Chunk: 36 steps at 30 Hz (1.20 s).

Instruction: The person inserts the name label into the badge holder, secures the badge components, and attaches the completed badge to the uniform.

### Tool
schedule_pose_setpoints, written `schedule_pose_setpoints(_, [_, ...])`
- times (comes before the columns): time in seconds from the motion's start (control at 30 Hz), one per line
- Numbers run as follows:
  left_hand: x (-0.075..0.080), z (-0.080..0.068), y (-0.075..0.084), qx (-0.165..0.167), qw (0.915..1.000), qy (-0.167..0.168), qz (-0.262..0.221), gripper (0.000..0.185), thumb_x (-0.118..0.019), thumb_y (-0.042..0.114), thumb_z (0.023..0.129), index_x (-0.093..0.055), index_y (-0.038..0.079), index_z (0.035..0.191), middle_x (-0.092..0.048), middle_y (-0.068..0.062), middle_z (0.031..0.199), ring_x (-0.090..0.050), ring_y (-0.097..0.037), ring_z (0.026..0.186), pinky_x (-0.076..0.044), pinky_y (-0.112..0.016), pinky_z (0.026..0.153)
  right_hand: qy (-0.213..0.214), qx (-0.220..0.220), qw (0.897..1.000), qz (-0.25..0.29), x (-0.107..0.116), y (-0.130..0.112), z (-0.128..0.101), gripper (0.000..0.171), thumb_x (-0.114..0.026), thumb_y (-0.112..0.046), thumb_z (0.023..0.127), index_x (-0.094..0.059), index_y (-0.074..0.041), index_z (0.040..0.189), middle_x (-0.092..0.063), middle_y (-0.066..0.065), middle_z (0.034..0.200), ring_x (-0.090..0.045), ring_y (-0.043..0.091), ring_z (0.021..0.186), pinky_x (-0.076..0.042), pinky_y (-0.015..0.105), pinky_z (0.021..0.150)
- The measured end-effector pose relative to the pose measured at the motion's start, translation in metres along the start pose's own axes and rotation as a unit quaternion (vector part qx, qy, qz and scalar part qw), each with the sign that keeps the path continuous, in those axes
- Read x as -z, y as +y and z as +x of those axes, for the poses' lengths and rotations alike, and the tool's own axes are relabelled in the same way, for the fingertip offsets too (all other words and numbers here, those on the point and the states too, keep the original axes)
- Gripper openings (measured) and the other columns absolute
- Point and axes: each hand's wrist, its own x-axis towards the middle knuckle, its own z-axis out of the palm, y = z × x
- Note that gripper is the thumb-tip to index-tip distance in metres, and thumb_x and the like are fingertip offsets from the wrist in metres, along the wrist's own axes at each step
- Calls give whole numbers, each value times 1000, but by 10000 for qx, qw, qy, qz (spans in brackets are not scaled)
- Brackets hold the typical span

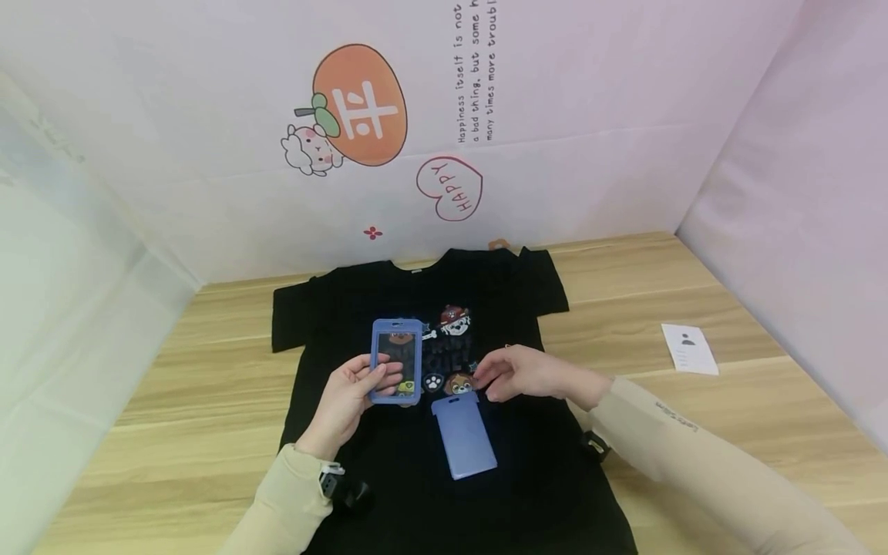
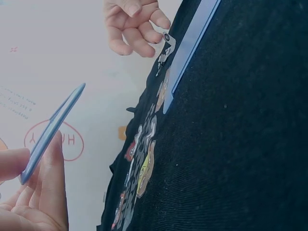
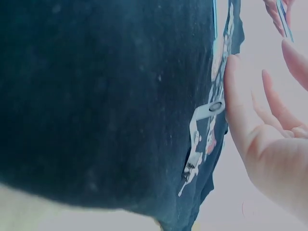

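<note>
My left hand point(image 1: 350, 401) pinches the blue badge frame point(image 1: 396, 361) by its long edges, thumb against fingers, lifted just above the black T-shirt point(image 1: 388, 478) spread on the counter point(image 1: 208, 370). It looks light, thin, stiff plastic, likely slick, so the edges seem the safest hold. To its right the flat blue back panel point(image 1: 463, 436) lies on the shirt. My right hand point(image 1: 530, 374), fingers loosely curled, touches the small metal clip point(image 3: 202, 126) just beyond the panel's far end.

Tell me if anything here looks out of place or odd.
Mostly tidy. The blue badge holder is in two parts: the left hand holds the windowed frame, its backing lies on the shirt. A white card lies apart, at the right.
</note>
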Motion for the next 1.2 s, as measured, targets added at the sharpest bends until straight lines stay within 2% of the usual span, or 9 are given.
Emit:
schedule_pose_setpoints(0.17, [0, -1, -1, -16, 10000, 68, -39, 32, -50, 4, 97, -43, -13, 123, -72, 5, 91, -69, -7, 84, -55, -24, 80, -29, 206, 9998, -61, 9, 0, -10, 34, -65, -4, 87, -54, 9, 117, -62, 22, 112, -64, 27, 99, -55, 35, 85])
schedule_pose_setpoints(0.3, [0, 0, -2, -72, 10000, 62, -5, 33, -50, 5, 97, -43, -13, 123, -72, 5, 92, -69, -7, 84, -55, -24, 80, 127, 344, 9993, -13, 20, 3, -18, 39, -65, -9, 88, -51, 11, 119, -62, 22, 110, -63, 23, 97, -54, 34, 86])
schedule_pose_setpoints(0.6, [1, -1, -3, 76, 10000, -1, 18, 33, -49, 6, 98, -43, -11, 126, -73, 4, 94, -69, -7, 86, -55, -25, 81, 530, 190, 9976, 414, 50, 12, -44, 47, -65, -8, 88, -44, 16, 123, -59, 24, 110, -61, 13, 92, -53, 24, 83])
schedule_pose_setpoints(0.73, [2, -1, -4, 76, 10000, -24, 17, 33, -49, 6, 98, -43, -11, 125, -73, 4, 94, -69, -6, 85, -55, -24, 80, 683, 219, 9957, 592, 64, 18, -59, 51, -63, -7, 88, -39, 19, 125, -59, 24, 111, -63, 12, 95, -53, 25, 84])
schedule_pose_setpoints(0.93, [0, 0, -5, 69, 10000, 27, -24, 34, -48, 5, 98, -42, -12, 126, -73, 6, 92, -69, -6, 84, -55, -24, 79, 1027, 19, 9927, 632, 84, 23, -81, 53, -61, -7, 90, -36, 19, 128, -61, 12, 111, -63, 12, 98, -53, 32, 87])
schedule_pose_setpoints(1.2, [0, -1, -4, 38, 10000, 3, 14, 34, -50, 7, 98, -42, -12, 125, -72, 5, 93, -69, -6, 84, -55, -23, 78, 1523, -241, 9875, 313, 118, 28, -109, 50, -57, -7, 93, -34, 16, 131, -60, -1, 107, -61, 3, 95, -54, 27, 84])
